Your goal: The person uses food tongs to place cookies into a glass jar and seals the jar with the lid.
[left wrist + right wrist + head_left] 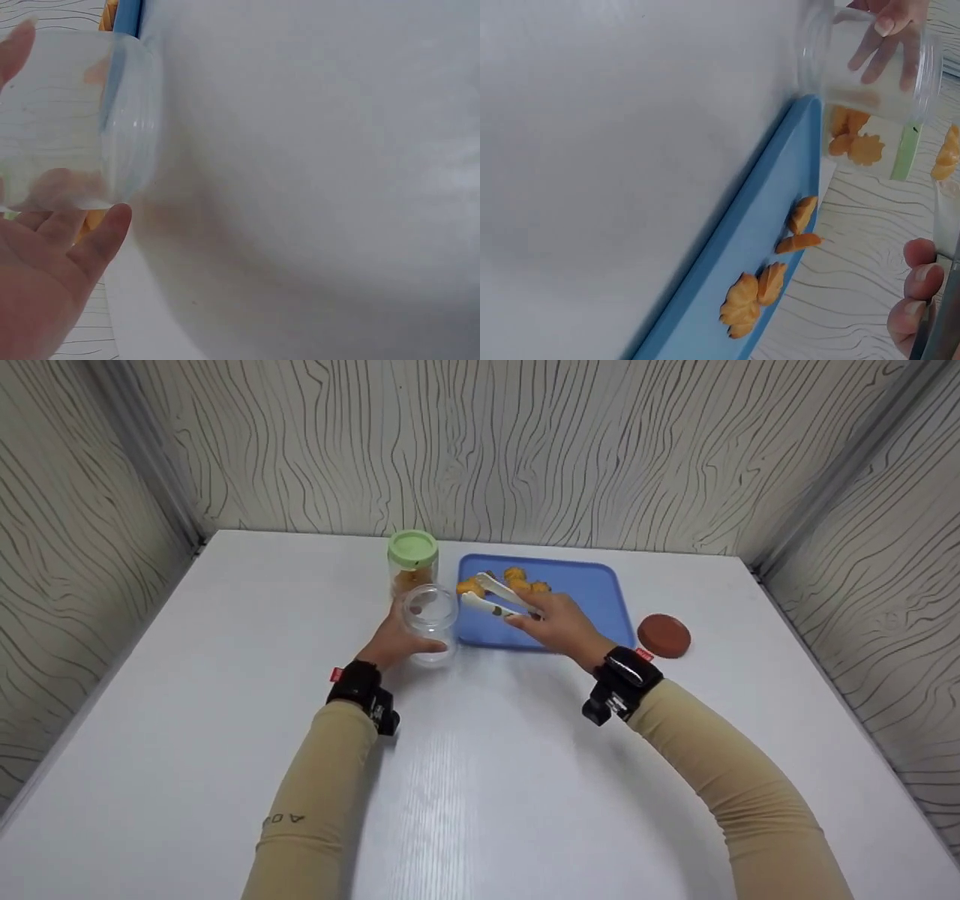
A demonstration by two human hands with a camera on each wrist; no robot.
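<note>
My left hand [391, 640] grips a clear plastic jar [435, 643] without a lid, thumb on its near side and fingers around the other side. It stands upright at the tray's left edge. My right hand [566, 624] holds white tongs [486, 605] over the left part of the blue tray [589, 604], tips toward the jar. In the right wrist view, a golden piped cookie [946, 154] is at the tongs' tips. Several more cookies [742, 300] lie on the tray.
Behind the clear jar stands another jar with a green lid [413, 549] and cookies inside. A reddish-brown round lid [664, 635] lies right of the tray on the white table [450, 780]. Wood-patterned panels [465, 450] rise behind and at both sides.
</note>
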